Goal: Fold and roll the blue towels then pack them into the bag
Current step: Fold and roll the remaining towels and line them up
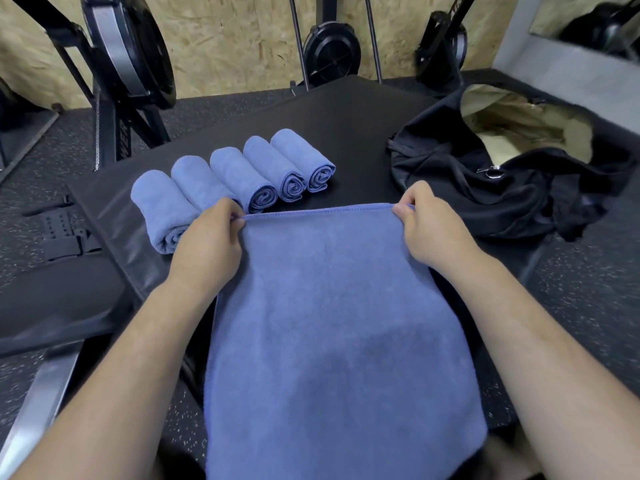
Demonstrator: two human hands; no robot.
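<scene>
On the black tabletop (346, 112), my left hand (204, 244) and right hand (433, 230) each in pinching grip on a far corner of the spread blue towel (329, 323), five rolled towels (235, 178) beyond, open bag (485, 192) far right

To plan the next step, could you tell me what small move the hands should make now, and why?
Probably draw the far edge back toward the body to start a fold. The left hand and right hand each pinch a far corner of the flat towel, not yet rolled, while five rolled towels lie in a row and the bag gapes open.
</scene>
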